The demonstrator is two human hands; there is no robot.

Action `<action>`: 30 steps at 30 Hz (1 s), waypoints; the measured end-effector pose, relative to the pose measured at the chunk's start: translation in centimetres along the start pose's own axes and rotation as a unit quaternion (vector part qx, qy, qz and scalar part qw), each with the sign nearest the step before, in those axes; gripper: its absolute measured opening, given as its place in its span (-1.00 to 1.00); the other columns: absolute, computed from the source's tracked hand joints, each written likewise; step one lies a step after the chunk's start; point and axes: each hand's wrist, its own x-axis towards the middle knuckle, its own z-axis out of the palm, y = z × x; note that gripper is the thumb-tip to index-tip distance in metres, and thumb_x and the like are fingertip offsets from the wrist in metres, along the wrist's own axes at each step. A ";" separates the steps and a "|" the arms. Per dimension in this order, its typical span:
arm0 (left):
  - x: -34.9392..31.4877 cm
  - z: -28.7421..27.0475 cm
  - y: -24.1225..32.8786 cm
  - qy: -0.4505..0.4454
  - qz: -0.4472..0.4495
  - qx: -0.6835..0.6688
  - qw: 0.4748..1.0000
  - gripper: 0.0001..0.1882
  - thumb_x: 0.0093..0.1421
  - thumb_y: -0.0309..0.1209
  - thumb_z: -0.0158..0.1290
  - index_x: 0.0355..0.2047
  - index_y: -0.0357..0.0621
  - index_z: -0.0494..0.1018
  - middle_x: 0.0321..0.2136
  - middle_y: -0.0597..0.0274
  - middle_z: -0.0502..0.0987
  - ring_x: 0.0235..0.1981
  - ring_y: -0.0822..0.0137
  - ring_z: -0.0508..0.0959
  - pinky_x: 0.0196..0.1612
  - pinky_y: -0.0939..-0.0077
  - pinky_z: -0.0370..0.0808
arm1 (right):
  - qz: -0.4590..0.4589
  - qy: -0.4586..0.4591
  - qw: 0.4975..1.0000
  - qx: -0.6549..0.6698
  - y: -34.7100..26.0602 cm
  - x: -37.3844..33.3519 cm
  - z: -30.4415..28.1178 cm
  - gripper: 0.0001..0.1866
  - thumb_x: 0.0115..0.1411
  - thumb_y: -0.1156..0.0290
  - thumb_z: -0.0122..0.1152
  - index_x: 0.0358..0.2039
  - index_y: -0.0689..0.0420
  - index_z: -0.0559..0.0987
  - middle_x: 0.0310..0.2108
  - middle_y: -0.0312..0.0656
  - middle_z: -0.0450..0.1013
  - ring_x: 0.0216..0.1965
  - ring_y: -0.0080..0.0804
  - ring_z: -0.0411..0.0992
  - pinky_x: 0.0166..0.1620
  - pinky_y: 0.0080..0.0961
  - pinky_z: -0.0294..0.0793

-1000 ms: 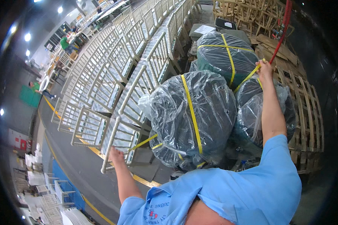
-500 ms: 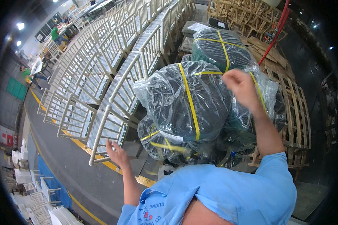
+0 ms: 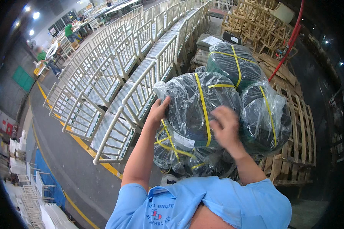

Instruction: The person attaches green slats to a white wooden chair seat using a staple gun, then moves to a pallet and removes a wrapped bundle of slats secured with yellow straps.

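Note:
A large round dark bundle (image 3: 183,103), wrapped in clear plastic and tied with yellow strap, lies in front of me. My left hand (image 3: 158,110) is against its left side, fingers stretched along the plastic. Over the right part of its top is my right hand (image 3: 226,128), its fingers bent and smeared by motion; whether it touches the plastic I cannot tell. A white label (image 3: 184,140) sits on the bundle's near side. Similar wrapped bundles stand around it: one at the right (image 3: 266,118), one behind (image 3: 235,65), and one lower at the near left (image 3: 168,147).
Rows of cream spindle-back chairs (image 3: 128,95) stand close on the left. Wooden pallets (image 3: 294,126) are at the right, stacked wooden frames (image 3: 252,23) behind. A red hose (image 3: 290,42) hangs at the back right. People in green (image 3: 69,32) work far left.
My left hand has moved up and right, from beside the chairs to the bundle's left side. My right hand has come down and toward me over the bundle's top.

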 end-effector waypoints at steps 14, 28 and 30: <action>-5.6 5.1 -14.5 0.101 0.044 -0.481 0.870 -0.34 0.51 0.13 -0.22 0.34 -0.12 0.31 0.27 0.14 0.46 0.25 0.07 0.45 0.35 0.11 0.34 | 0.278 -0.055 0.954 -0.094 11.4 11.2 0.6 -0.52 0.31 0.12 0.26 0.09 0.20 0.61 -0.15 0.07 0.66 -0.04 0.03 0.61 0.05 -0.15 0.53; -6.4 -1.5 -10.1 0.029 0.019 -0.286 0.958 -0.31 0.45 0.12 -0.05 0.32 -0.19 0.34 0.20 0.13 0.50 0.20 0.23 0.47 0.28 0.30 0.32 | 0.047 -0.050 0.985 -0.157 5.5 10.2 0.5 -0.46 0.18 0.33 0.39 0.18 0.12 0.54 0.09 0.10 0.50 0.15 0.03 0.45 0.21 -0.17 0.40; -6.7 -1.8 -8.5 0.138 0.060 -0.093 0.984 -0.28 0.44 0.08 0.01 0.33 -0.29 0.30 0.14 0.08 0.53 0.11 0.28 0.51 0.18 0.35 0.38 | -0.022 -0.028 0.994 -0.101 3.4 11.3 1.5 -0.50 0.16 0.36 0.40 0.12 0.12 0.57 -0.06 0.03 0.52 0.05 0.00 0.49 0.16 -0.17 0.44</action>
